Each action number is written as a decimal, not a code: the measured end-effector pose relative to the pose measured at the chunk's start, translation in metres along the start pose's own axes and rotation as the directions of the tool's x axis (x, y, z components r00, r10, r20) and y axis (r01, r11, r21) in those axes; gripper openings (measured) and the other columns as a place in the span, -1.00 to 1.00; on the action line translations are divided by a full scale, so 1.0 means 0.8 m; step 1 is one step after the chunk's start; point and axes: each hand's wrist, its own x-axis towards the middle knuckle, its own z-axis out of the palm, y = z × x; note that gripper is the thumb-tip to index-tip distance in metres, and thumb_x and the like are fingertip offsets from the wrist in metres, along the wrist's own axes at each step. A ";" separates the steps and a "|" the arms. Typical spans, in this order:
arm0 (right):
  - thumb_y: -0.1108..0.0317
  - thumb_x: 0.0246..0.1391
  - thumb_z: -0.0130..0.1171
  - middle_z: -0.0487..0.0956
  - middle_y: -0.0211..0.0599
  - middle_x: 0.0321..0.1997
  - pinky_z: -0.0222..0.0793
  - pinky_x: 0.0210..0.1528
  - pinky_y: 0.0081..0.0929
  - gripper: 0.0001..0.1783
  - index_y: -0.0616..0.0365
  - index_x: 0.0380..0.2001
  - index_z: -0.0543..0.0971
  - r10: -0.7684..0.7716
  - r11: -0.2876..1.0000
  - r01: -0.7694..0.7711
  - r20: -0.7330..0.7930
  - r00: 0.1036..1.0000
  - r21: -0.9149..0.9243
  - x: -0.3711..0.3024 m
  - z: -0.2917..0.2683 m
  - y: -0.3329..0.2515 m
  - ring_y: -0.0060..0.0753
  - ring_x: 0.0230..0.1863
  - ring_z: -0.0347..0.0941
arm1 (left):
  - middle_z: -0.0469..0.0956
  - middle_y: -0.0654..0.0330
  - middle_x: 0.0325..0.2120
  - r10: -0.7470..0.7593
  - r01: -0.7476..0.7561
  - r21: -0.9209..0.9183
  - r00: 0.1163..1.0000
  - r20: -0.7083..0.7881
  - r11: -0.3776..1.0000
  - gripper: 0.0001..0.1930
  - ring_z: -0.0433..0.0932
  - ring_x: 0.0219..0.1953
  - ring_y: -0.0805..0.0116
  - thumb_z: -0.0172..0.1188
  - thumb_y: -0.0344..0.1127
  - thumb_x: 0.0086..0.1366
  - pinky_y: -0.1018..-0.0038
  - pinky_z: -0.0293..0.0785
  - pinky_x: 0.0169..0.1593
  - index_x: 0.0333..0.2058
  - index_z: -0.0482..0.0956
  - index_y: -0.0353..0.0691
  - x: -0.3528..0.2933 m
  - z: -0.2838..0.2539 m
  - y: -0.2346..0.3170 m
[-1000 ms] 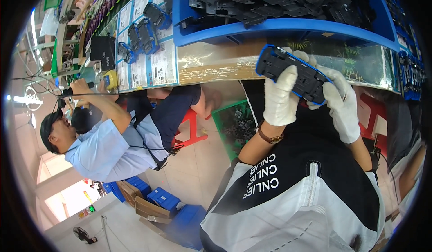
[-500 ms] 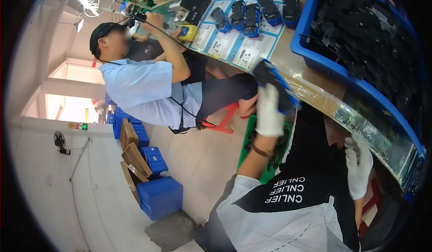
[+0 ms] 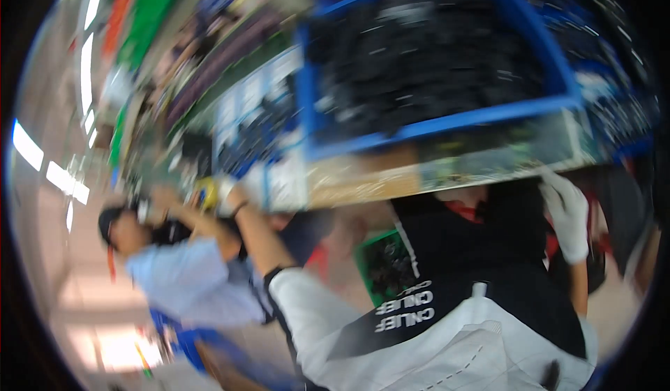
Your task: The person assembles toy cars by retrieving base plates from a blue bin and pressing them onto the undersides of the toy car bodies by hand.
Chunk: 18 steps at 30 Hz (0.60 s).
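Note:
My left hand (image 3: 229, 194), in a white glove, reaches out to the table's near edge at the left. It is smeared by motion, so its fingers and anything in them cannot be made out. Just beyond it, several black-and-blue devices (image 3: 262, 133) sit blurred on white and light-blue printed sheets (image 3: 283, 182). My right hand (image 3: 569, 216), also gloved in white, is by the table's front edge at the right. Its fingers are stretched out, and nothing shows in them.
A large blue bin (image 3: 447, 124) full of black parts stands on the table. Below the table is a green crate (image 3: 370, 279) with dark pieces. A co-worker in a light-blue shirt (image 3: 178, 269) is at the left, near a yellow object (image 3: 207, 193). More blue items (image 3: 614, 112) lie far right.
The view has swung round, bringing the bin toward the middle. My left hand has moved from over my lap, holding a black-and-blue device, to the sheets. My right hand stays near the table edge.

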 end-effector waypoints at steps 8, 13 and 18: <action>0.33 0.06 0.21 0.55 -0.30 -0.51 0.36 -0.45 -0.40 -0.57 0.01 0.04 0.45 0.203 0.928 -0.331 -0.509 0.836 -0.173 -0.001 -0.090 0.107 -0.28 -0.51 0.50 | 0.51 -0.03 -0.03 -0.582 0.283 -0.814 0.809 -0.080 0.507 -0.59 0.45 0.03 0.05 -0.01 -0.16 0.32 0.13 0.26 0.13 0.00 0.51 -0.31 0.027 0.141 -0.155; 0.30 0.05 0.23 0.51 -0.30 -0.54 0.34 -0.48 -0.41 -0.74 0.07 -0.17 0.50 0.019 0.884 -0.269 -0.546 0.838 -0.382 0.016 -0.098 0.193 -0.30 -0.58 0.42 | 0.59 -0.11 -0.23 -0.594 0.352 -0.764 0.484 0.643 -0.541 -0.57 0.54 -0.14 0.04 0.12 -0.10 0.29 0.24 0.42 -0.05 -0.09 0.54 -0.40 -0.112 -0.170 -0.095; 0.39 0.09 0.22 0.44 -0.44 -0.56 0.25 -0.51 -0.66 -0.80 0.19 -0.22 0.50 0.171 0.974 -0.223 -0.522 0.836 -0.039 0.014 -0.101 0.175 -0.67 -0.58 0.30 | 0.48 -0.05 -0.12 -0.698 -0.290 -0.809 0.690 0.194 -0.512 -0.72 0.44 -0.05 0.13 -0.08 -0.34 0.34 0.30 0.43 -0.10 -0.10 0.49 -0.38 -0.286 -0.358 -0.118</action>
